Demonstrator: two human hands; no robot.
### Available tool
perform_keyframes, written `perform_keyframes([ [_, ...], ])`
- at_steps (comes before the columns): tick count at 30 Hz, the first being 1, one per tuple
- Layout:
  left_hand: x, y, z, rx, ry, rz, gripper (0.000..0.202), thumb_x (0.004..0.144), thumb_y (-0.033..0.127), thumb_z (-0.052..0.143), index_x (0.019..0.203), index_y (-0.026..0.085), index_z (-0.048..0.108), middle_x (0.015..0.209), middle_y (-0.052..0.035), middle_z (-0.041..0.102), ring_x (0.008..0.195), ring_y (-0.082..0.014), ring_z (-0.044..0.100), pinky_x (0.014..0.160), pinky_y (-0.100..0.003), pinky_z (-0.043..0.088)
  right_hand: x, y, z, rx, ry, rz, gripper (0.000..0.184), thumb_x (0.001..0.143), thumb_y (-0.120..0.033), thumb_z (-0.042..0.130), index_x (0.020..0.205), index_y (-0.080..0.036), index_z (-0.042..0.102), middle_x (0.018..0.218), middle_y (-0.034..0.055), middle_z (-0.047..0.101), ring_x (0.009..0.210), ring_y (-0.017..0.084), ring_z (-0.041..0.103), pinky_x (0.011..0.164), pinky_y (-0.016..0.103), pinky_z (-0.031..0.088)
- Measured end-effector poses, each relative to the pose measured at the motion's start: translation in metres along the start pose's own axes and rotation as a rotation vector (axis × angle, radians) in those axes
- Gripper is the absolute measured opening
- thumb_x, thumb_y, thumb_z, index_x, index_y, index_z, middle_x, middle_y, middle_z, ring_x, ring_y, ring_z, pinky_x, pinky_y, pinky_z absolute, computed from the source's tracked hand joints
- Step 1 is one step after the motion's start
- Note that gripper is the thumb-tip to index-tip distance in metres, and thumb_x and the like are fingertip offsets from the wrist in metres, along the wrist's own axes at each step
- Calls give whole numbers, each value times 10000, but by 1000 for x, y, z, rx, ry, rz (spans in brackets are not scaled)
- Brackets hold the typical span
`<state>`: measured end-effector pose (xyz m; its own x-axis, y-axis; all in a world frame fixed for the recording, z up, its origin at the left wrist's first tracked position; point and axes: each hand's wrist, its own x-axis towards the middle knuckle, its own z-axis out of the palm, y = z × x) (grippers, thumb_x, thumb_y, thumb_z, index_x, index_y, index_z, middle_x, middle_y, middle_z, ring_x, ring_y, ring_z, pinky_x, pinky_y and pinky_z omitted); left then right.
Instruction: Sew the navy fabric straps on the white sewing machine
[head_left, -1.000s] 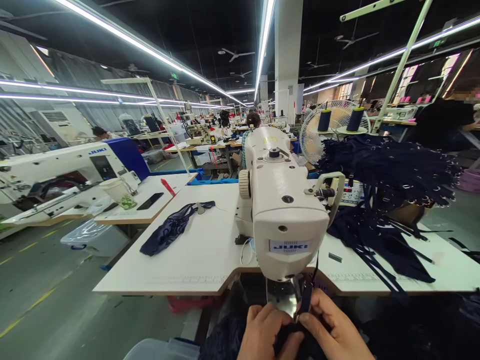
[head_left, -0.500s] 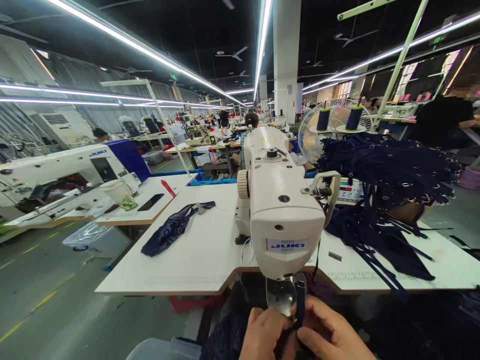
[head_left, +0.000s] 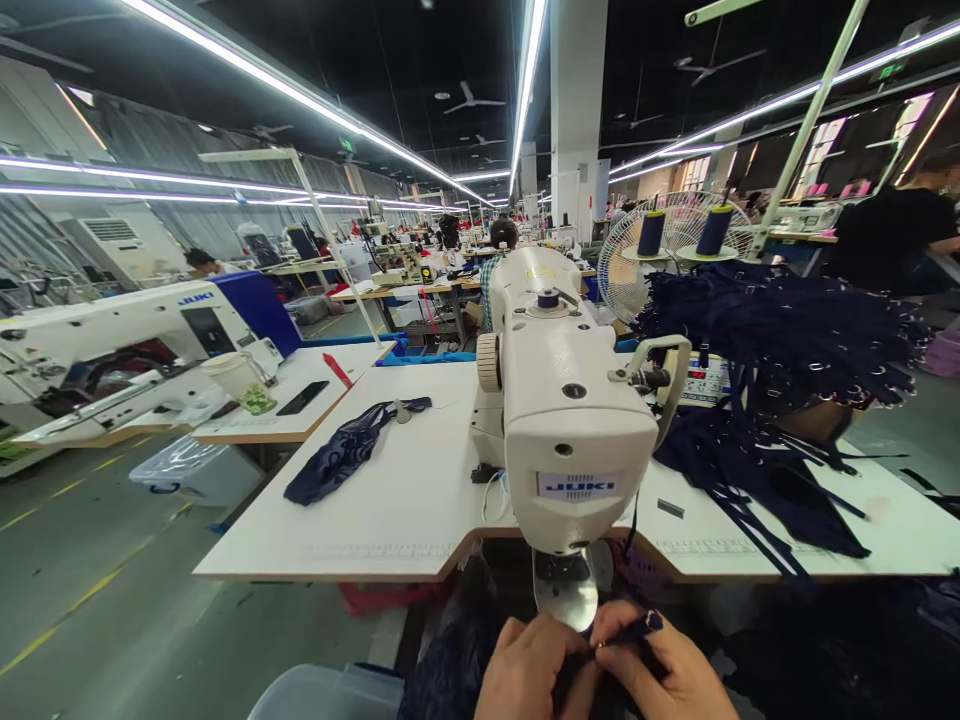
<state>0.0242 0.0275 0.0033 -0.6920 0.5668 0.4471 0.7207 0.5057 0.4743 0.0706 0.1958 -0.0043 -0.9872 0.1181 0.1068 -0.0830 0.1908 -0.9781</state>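
At the bottom of the view, just below the metal plate (head_left: 568,592) of a white JUKI sewing machine (head_left: 574,400), my two hands work close together. My right hand (head_left: 664,668) pinches a narrow navy strap (head_left: 637,630), whose end lies folded over the fingers with a small shiny piece near it. My left hand (head_left: 529,668) is closed on dark navy fabric beside the strap, its fingertips almost touching the right thumb. The fabric between the hands is mostly hidden by the fingers.
Dark strappy pieces with metal rings (head_left: 787,320) are heaped on the table's right. A navy garment piece (head_left: 337,450) lies on the white tabletop (head_left: 405,500) at left. A clear plastic bin (head_left: 322,695) stands low left. Another machine (head_left: 135,350) is further left.
The strap end stood upright between my hands; now it is folded over to the right across the right fingers. My left hand has stayed nearly in place.
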Motion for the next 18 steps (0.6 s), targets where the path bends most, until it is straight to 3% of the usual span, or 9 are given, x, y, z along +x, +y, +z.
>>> perform_keyframes([
  [3,7,-6,-8,135,29,-5,290,970,408,366,793,244,527,704,36,618,614,-135,578,575,-271,388,8,2,6,14,42,62,227,851,-456,592,852,-240,661,840,18,702,827,224,646,750,266,505],
  [6,13,-13,-17,313,145,38,275,966,431,387,943,237,580,824,17,661,734,-144,612,670,-283,428,17,4,14,-16,119,66,244,855,-471,583,889,-241,656,906,30,686,883,231,627,786,279,490],
  [9,11,-19,-15,435,232,310,236,968,284,437,1126,219,600,1041,21,699,926,-116,632,831,-264,419,23,7,18,-18,134,32,210,867,-435,562,908,-242,635,911,27,649,854,213,604,794,276,482],
  [11,8,-19,-6,475,275,464,268,970,205,408,1125,194,625,1054,32,712,960,-96,633,863,-248,403,26,7,18,14,119,27,185,861,-406,560,926,-238,605,919,23,623,820,196,586,793,268,483],
  [13,4,-17,8,478,372,456,261,960,206,426,1077,203,660,1009,53,728,936,-82,644,858,-248,388,28,4,15,82,97,73,202,849,-404,575,961,-236,571,931,21,608,838,191,577,800,260,482],
  [15,1,-13,20,467,496,364,218,940,235,485,1029,252,684,974,85,733,892,-72,654,854,-266,360,32,1,11,189,59,140,262,845,-422,590,1024,-236,545,970,26,607,924,199,574,846,262,471],
  [18,1,-8,29,466,577,314,200,930,228,515,934,294,703,941,126,732,858,-61,659,830,-291,326,38,-3,6,274,0,191,301,869,-461,568,1058,-232,524,992,33,602,1010,213,552,925,293,435],
])
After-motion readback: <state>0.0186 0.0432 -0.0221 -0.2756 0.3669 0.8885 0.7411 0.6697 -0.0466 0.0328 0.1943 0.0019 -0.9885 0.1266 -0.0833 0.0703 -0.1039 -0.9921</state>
